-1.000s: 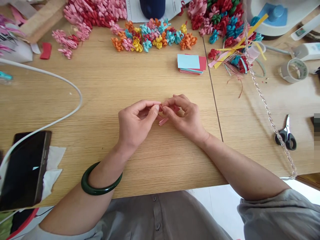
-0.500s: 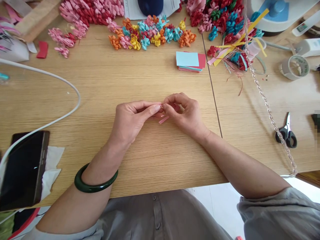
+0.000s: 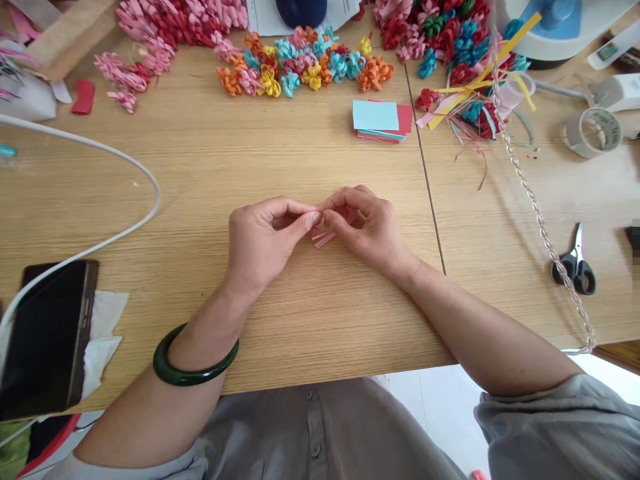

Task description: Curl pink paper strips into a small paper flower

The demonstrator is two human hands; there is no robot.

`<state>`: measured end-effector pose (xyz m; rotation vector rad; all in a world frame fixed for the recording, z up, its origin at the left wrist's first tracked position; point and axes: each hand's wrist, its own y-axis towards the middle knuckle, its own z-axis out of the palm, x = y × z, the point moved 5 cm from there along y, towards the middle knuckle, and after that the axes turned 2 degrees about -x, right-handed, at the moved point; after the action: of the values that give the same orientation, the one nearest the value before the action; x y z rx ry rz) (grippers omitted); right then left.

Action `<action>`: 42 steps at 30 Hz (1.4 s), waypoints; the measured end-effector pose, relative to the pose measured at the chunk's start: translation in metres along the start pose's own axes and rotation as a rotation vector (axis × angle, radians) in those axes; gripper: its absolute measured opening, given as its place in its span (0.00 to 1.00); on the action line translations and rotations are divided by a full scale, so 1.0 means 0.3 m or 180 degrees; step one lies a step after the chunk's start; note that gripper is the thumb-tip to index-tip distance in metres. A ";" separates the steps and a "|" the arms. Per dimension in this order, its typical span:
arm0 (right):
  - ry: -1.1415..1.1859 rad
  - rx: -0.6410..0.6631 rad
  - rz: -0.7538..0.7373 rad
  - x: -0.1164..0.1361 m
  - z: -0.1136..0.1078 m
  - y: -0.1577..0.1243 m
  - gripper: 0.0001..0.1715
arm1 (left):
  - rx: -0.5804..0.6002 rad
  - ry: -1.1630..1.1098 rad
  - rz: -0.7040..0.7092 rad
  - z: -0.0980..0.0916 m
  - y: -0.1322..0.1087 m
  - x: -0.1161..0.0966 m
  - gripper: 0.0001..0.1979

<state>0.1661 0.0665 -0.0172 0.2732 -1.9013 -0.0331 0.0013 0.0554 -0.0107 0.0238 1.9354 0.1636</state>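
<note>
Over the middle of the wooden table (image 3: pixel 280 320), both my hands meet at the fingertips around a piece of pink paper cut into strips (image 3: pixel 326 239). My left hand (image 3: pixel 267 240) is closed, thumb and index finger pinched at the paper. My right hand (image 3: pixel 367 227) pinches it from the other side, its thumb tip touching or nearly touching the left one. Pink strips stick out below and behind the fingers; most of the paper is hidden by them. A dark green bangle (image 3: pixel 195 373) circles my left forearm.
Colourful paper flowers (image 3: pixel 300 63) lie at the back. A stack of coloured paper pieces (image 3: pixel 376 117) is beyond my right hand. Black-handled scissors (image 3: pixel 575 267) and a tape roll (image 3: pixel 593 133) lie right, near a twisted cord (image 3: pixel 535 207). A white cable (image 3: pixel 100 143) crosses a tablet (image 3: pixel 47 333) left.
My fingertips have shifted slightly on the pink paper, and the strips poking out below show a little more. Both hands stay in nearly the same place.
</note>
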 end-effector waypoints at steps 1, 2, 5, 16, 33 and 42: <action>-0.0024 0.0004 -0.0008 0.000 0.000 0.001 0.03 | -0.0022 0.0023 0.0023 0.000 -0.001 -0.003 0.05; -0.0050 0.0005 -0.0022 0.000 0.000 0.001 0.03 | -0.0042 0.0052 0.0043 -0.001 -0.003 -0.007 0.05; -0.0105 -0.0005 -0.0041 -0.003 0.001 0.002 0.04 | -0.0061 0.0188 0.0108 0.001 -0.007 -0.015 0.06; -0.0206 -0.0003 -0.0160 -0.007 0.001 0.004 0.05 | -0.0046 0.0060 0.0041 0.008 -0.010 -0.003 0.07; -0.0209 -0.0033 -0.0132 -0.008 0.000 0.004 0.04 | -0.0070 0.0210 -0.0001 -0.002 -0.006 0.004 0.04; -0.0285 0.0033 -0.0209 -0.003 0.003 0.003 0.04 | -0.0100 0.0334 0.0164 -0.007 -0.012 -0.020 0.04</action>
<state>0.1653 0.0676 -0.0182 0.3462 -1.9812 -0.0807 0.0019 0.0511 -0.0048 0.0450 2.0376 0.2336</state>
